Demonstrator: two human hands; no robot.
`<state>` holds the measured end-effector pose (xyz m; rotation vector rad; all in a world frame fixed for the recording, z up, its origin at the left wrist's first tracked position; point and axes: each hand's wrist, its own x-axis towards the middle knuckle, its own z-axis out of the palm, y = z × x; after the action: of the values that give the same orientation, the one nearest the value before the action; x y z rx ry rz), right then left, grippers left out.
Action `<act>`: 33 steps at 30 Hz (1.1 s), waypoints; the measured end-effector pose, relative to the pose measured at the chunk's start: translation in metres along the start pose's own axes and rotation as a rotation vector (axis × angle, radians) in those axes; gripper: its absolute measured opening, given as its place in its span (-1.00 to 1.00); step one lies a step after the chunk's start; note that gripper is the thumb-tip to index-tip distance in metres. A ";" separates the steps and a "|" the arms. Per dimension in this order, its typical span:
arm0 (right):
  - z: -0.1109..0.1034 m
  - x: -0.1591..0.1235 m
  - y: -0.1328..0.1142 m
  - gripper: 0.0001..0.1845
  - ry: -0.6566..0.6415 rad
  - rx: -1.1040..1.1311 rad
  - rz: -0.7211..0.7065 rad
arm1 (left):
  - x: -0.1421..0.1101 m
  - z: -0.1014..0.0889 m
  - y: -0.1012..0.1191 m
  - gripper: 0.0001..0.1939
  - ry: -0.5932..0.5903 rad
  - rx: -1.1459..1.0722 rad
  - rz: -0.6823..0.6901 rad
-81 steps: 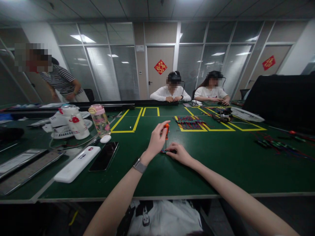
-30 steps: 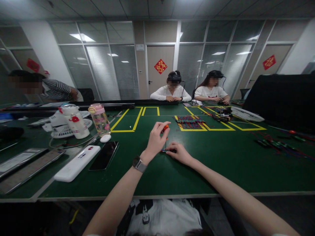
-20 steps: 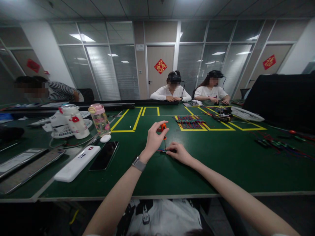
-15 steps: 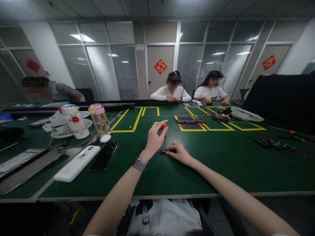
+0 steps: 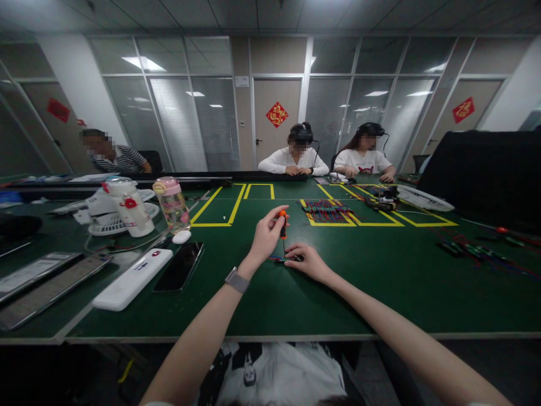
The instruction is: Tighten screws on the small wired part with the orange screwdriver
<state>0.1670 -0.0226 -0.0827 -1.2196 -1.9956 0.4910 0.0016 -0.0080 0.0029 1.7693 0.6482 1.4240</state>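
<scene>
My left hand (image 5: 265, 237) is closed around the handle of an upright screwdriver (image 5: 283, 230), which is orange and black. The thin shaft points straight down, and its tip meets a small circuit board (image 5: 279, 260) lying on the green table. Thin coloured wires run out from the board's left side. With its fingertips, my right hand (image 5: 310, 263) grips the board's right end, partly covering it. Whatever lies right under the screwdriver tip is too small to make out.
Several wired boards (image 5: 327, 210) lie bunched inside yellow tape beyond my hands; more boards (image 5: 475, 251) lie at right. A phone (image 5: 180, 267), a white power bank (image 5: 134, 279) and two bottles (image 5: 172, 206), (image 5: 130, 208) are at left. Two people sit opposite, another at far left.
My left hand has shifted slightly on the screwdriver, so more of the handle shows. My right hand stays at the board. The person at far left has raised their head.
</scene>
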 end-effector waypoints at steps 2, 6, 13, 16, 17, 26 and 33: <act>0.000 0.000 0.000 -0.86 0.000 0.011 -0.001 | -0.002 0.000 0.001 -0.68 0.022 0.088 0.061; 0.000 0.000 0.001 -0.85 0.003 0.015 -0.002 | -0.004 0.000 0.002 -0.68 0.053 0.210 0.150; 0.000 -0.001 -0.002 -0.87 0.013 -0.016 -0.031 | -0.002 0.000 -0.002 -0.70 0.045 0.029 0.030; 0.000 -0.002 -0.004 -0.87 0.008 -0.024 -0.031 | -0.001 0.000 -0.002 -0.71 0.065 0.020 0.026; 0.000 -0.002 -0.005 -0.86 0.007 -0.025 -0.028 | -0.001 0.000 -0.001 -0.72 0.065 0.018 0.026; 0.000 -0.002 -0.004 -0.86 -0.002 -0.028 -0.024 | -0.001 0.001 0.000 -0.73 0.040 -0.001 0.038; -0.001 -0.003 -0.006 -0.87 0.002 -0.040 -0.018 | -0.002 0.001 0.003 -0.72 0.034 -0.010 0.026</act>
<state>0.1650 -0.0283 -0.0794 -1.2245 -2.0215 0.4425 0.0017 -0.0113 0.0043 1.7552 0.6363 1.4752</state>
